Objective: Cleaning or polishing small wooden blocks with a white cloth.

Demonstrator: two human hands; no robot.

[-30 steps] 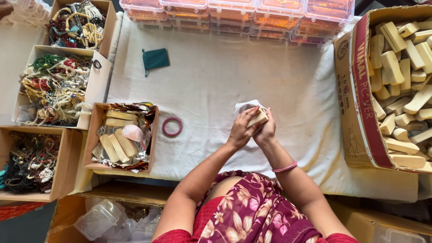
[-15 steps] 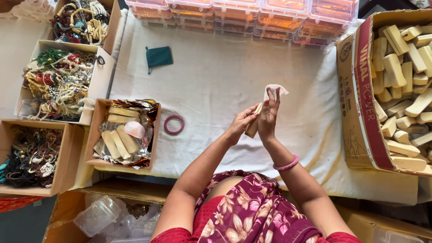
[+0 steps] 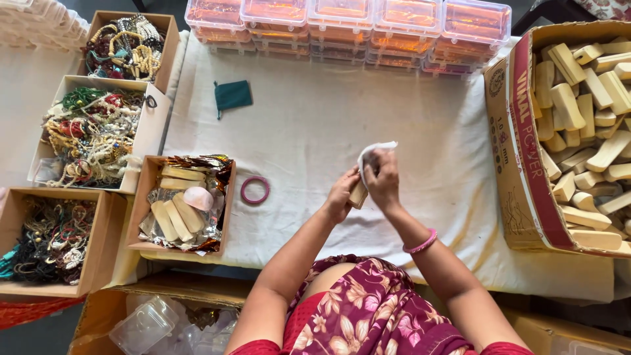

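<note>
Over the cloth-covered table [image 3: 315, 131], I watched the left hand [image 3: 340, 197] grip a wooden block [image 3: 359, 194] firmly while the right hand [image 3: 382, 181] pinched white tissue [image 3: 376, 150], best drawn snug.

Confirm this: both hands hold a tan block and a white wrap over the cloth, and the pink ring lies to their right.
Wrong on the side. In the head view the pink ring lies to the left of the hands, on the cloth; they do hold the tan block and white wrap.

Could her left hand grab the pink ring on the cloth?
Probably yes. The ring lies alone on the cloth, nothing between it and the left hand, but that hand is busy holding a block.
</note>
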